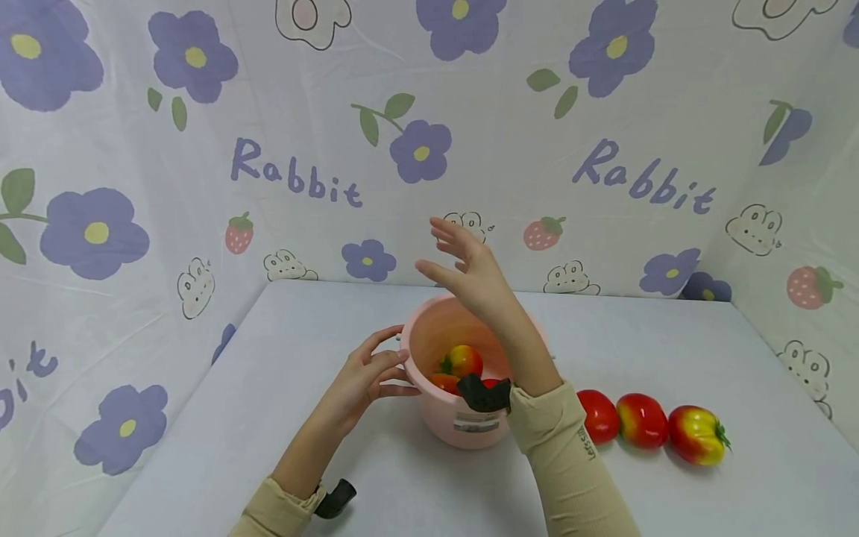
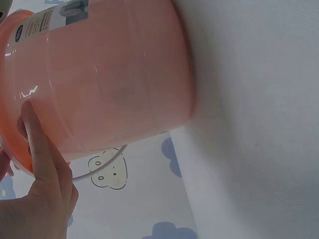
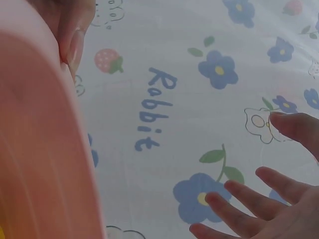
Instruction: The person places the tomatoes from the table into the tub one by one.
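Observation:
A pink bucket [image 1: 463, 418] stands upright on the table with several red-and-yellow apple-like fruits [image 1: 464, 361] inside. My left hand [image 1: 365, 377] holds its left rim, and in the left wrist view the fingers [image 2: 37, 134] lie along the outside wall. Above the bucket's far side my right hand [image 1: 470, 272] is raised, fingers spread and nothing in it. The right wrist view shows that hand [image 3: 269, 209] apart from the bucket wall [image 3: 40, 129]. My right forearm hides part of the bucket's right side.
Three more fruits lie in a row right of the bucket: a red one [image 1: 599, 416], a red-and-yellow one [image 1: 642, 421] and a yellower one with a green stem [image 1: 699, 435]. Patterned cloth walls [image 1: 470, 112] rise behind and beside the white table [image 1: 302, 313].

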Available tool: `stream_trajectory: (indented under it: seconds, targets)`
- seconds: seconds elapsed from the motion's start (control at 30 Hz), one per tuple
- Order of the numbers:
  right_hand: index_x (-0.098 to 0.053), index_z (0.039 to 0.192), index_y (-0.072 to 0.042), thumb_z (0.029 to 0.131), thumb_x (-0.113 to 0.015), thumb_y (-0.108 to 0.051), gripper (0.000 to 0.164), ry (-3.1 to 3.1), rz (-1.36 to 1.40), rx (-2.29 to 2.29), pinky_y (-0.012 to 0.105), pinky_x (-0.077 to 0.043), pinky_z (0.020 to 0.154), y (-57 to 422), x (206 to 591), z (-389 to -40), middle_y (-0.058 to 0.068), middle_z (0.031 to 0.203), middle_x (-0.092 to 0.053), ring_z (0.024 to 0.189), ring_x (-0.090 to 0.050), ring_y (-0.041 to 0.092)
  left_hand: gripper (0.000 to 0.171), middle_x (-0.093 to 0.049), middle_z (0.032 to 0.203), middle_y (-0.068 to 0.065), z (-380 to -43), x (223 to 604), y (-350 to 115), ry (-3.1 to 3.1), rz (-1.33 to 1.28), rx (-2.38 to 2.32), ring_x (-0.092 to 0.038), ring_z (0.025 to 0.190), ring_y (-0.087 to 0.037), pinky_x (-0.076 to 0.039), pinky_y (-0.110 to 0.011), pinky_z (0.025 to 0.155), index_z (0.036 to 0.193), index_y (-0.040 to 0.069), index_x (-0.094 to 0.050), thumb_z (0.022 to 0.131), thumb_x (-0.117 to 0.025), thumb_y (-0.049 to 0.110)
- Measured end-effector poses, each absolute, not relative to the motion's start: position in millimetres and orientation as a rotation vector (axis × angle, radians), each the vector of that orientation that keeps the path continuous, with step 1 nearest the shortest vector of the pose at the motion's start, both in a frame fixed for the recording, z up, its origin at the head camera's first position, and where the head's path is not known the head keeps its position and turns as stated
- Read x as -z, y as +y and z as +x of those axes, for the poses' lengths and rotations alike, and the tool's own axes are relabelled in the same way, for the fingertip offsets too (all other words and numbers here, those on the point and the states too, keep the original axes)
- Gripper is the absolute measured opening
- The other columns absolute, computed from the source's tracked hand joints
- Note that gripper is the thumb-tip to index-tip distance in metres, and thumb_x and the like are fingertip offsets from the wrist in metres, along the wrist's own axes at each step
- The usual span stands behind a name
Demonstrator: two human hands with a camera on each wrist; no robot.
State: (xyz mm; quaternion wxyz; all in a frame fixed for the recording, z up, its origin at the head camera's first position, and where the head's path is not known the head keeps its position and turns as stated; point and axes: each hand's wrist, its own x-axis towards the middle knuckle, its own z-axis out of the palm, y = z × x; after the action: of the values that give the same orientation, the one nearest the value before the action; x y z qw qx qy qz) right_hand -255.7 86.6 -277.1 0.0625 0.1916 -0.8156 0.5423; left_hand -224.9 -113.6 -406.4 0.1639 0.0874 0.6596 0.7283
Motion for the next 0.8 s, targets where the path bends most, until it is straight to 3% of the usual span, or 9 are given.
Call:
stream_trajectory:
  seconds: [0.23, 0.67, 0.8]
  targets:
    - [-0.039, 0.149, -0.022, 0.091, -0.067, -0.028, 0.065, -2.474, 0.55, -1.613, 0.051, -0.034, 0.118, 91, 279, -255, 0.005, 0.152, -0.045, 0.14, -0.044, 0.024, 0.053, -0.064, 0.123, -0.022, -225, 406, -113, 1.89, 0.245, -2.076, -0.073, 0.094, -0.021, -0.059, -0.045, 0.087, 0.145, 0.025, -0.038, 0.096, -0.059, 0.028]
    - [-0.037, 0.15, -0.022, 0.091, -0.068, -0.027, 0.067, -2.474, 0.479, -1.592, 0.05, -0.033, 0.118, 115, 285, -253, 0.005, 0.153, -0.044, 0.142, -0.042, 0.025, 0.052, -0.068, 0.116, -0.014, -225, 407, -112, 1.887, 0.222, -2.095, -0.073, 0.093, -0.021, -0.059, -0.046, 0.086, 0.143, 0.028, -0.041, 0.095, -0.061, 0.028]
    - [-0.037, 0.15, -0.021, 0.091, -0.067, -0.026, 0.066, -2.466, 0.473, -1.596, 0.051, -0.031, 0.119, 124, 286, -251, 0.006, 0.153, -0.044, 0.142, -0.041, 0.025, 0.051, -0.065, 0.121, -0.019, -225, 407, -111, 1.885, 0.208, -2.095, -0.073, 0.093, -0.022, -0.059, -0.046, 0.085, 0.142, 0.029, -0.042, 0.095, -0.061, 0.028]
